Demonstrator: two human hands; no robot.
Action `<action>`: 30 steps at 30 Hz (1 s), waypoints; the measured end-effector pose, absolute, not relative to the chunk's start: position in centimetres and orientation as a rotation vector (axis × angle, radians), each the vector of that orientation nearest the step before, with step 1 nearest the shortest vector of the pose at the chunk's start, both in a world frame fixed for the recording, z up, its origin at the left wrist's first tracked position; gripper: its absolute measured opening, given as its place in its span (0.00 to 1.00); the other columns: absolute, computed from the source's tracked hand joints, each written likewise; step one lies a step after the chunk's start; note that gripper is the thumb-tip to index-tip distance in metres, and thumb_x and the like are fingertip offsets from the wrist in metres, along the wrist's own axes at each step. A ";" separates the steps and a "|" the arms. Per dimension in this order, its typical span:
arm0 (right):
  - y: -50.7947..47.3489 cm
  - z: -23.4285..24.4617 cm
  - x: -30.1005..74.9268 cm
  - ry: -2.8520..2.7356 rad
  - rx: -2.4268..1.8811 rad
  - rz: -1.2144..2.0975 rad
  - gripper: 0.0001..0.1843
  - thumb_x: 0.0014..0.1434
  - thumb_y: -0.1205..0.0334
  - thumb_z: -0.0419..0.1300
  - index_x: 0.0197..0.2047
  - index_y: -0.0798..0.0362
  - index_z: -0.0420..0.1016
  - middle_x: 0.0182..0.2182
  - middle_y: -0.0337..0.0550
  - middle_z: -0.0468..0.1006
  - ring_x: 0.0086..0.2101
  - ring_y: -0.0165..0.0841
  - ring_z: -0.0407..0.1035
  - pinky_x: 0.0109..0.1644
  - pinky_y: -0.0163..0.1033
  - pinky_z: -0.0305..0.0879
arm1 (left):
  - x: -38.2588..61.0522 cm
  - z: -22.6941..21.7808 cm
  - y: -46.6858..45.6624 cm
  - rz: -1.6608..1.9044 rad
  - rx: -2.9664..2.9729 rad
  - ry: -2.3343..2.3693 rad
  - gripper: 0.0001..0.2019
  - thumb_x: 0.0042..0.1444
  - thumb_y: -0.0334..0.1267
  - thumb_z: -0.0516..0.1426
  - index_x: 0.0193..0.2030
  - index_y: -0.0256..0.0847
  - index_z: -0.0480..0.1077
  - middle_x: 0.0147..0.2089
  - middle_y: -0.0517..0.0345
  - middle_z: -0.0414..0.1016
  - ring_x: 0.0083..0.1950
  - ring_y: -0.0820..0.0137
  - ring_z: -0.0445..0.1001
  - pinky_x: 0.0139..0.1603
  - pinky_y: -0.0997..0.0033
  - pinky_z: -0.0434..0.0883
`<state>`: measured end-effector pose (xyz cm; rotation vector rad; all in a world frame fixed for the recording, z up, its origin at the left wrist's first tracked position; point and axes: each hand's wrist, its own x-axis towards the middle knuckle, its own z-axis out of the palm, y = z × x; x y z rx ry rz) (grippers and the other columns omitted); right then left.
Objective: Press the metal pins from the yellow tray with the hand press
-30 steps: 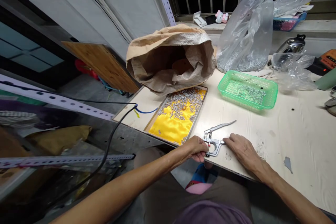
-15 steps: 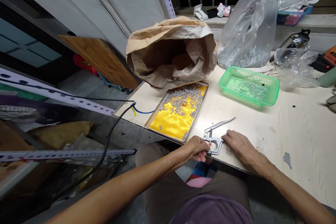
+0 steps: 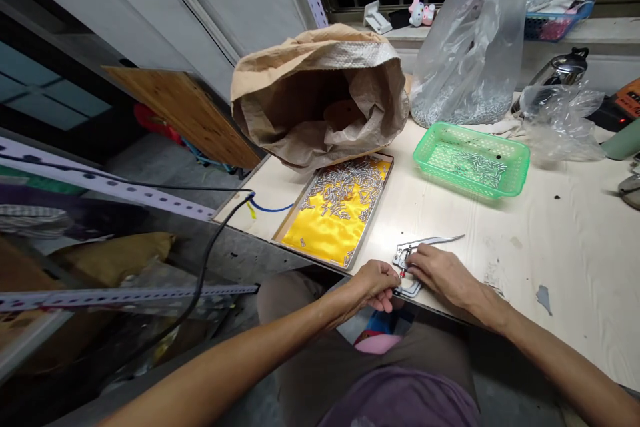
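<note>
A pair of silver snap-fastener pliers [image 3: 411,290] lies at the table's front edge, its long handle [image 3: 440,239] raised and pointing right. Beside the jaw, on its left, my left hand [image 3: 376,283] is closed in a pinch; whatever the fingertips hold is too small to make out. My right hand [image 3: 443,273] reaches over the pliers' frame, fingers bent together near the spring and the red tip. Its fingers cover part of the tool, and I cannot make out what is between them. To the left, a shallow tray [image 3: 357,250] lined with yellow cloth [image 3: 325,235] holds many small metal pieces [image 3: 345,187].
An open brown paper sack [image 3: 320,97] leans over the tray's back end. A green plastic basket [image 3: 520,177] with small metal pieces stands behind the pliers. Further back are a clear bag [image 3: 470,60] of metal pieces and a steel kettle [image 3: 563,70]. A black cable [image 3: 205,263] hangs at left.
My right hand has moved left from the pliers' outer end to the spring and red tip. The pliers' handle has tilted lower. My left hand stays beside the jaw.
</note>
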<state>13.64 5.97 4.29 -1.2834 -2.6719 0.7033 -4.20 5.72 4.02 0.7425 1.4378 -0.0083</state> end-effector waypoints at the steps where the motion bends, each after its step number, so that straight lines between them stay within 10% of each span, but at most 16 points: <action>1: 5.9 4.0 13.2 -2.703 -1.228 0.695 0.09 0.64 0.64 0.50 0.39 0.51 0.72 0.33 0.41 0.69 0.33 0.30 0.63 0.34 0.35 0.55 | -4.2 3.9 5.6 0.003 0.749 1.429 0.09 0.51 0.38 0.60 0.29 0.37 0.64 0.14 0.69 0.64 0.14 0.77 0.68 0.15 0.84 0.61; 30: 3.0 1.2 11.6 -2.355 -1.570 0.380 0.05 0.61 0.65 0.52 0.38 0.53 0.68 0.34 0.46 0.71 0.37 0.37 0.61 0.37 0.39 0.59 | -3.7 3.7 5.5 0.010 0.811 1.449 0.06 0.55 0.28 0.52 0.28 0.37 0.62 0.13 0.67 0.65 0.14 0.74 0.69 0.16 0.82 0.65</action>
